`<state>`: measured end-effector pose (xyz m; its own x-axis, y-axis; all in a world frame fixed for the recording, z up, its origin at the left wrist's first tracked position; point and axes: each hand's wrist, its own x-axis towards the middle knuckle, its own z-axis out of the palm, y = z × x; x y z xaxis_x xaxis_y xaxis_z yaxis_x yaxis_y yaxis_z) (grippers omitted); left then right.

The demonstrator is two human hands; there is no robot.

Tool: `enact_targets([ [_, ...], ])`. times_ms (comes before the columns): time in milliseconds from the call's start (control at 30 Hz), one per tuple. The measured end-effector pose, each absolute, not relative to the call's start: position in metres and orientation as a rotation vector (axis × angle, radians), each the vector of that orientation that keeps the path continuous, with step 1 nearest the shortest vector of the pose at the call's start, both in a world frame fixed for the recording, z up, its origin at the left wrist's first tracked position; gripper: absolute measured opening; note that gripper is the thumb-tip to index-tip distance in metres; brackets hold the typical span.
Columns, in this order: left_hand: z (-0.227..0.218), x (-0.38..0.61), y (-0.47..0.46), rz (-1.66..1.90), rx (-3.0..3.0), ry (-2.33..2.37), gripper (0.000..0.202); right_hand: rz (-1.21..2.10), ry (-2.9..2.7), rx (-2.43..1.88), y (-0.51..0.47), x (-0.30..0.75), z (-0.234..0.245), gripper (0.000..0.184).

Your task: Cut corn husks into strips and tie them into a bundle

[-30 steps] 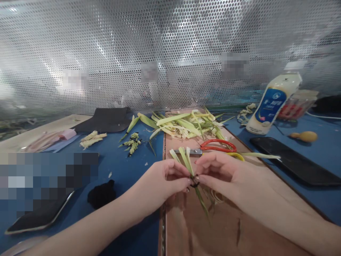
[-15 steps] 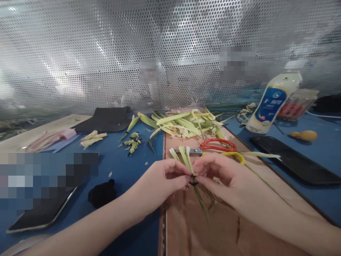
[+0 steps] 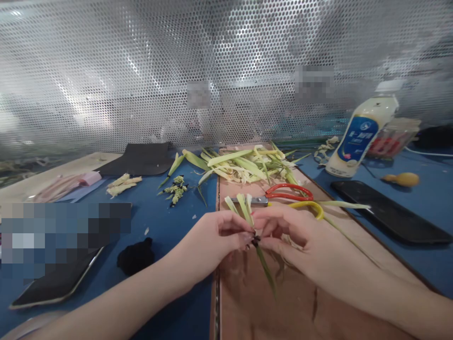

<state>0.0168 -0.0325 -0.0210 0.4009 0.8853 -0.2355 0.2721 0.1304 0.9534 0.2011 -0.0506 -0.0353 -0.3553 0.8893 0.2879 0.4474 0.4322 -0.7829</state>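
A small bundle of corn husk strips (image 3: 242,206) is held upright over the brown board, its pale ends fanned out at the top and a green end hanging below. Its middle carries a dark binding (image 3: 255,241), perhaps thread; the fingers partly hide it. My left hand (image 3: 221,236) pinches the bundle from the left, thumb against fingers. My right hand (image 3: 288,236) is closed at the binding from the right, thumb and fingertips close together. Just behind the hands lie scissors (image 3: 288,191) with one red and one yellow handle.
Loose husks (image 3: 244,165) are heaped on the board's (image 3: 269,311) far end. To the right are a bottle (image 3: 361,137), a black phone (image 3: 389,212) and a small gourd (image 3: 405,179). On the left lie a black bundle (image 3: 135,256) and a tablet-like device (image 3: 60,283). Perforated metal (image 3: 141,71) stands behind.
My right hand's fingers have shifted slightly at the binding, with a little more gap from the left fingertips. The bundle stays in nearly the same place.
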Motion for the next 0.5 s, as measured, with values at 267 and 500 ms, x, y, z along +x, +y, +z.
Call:
enact_targets([
  [267, -0.0231, 0.0165, -0.0307, 0.594, 1.462, 1.106, 0.013, 0.478, -2.215, -1.095, -0.0543, 0.2028, -0.0267, 0.030],
  [500, -0.0256, 0.0164, -0.0316, 0.585, 1.450, 1.048, 0.018, 0.345, -2.263, -1.076, -0.0538, 0.2023, -0.0340, 0.038],
])
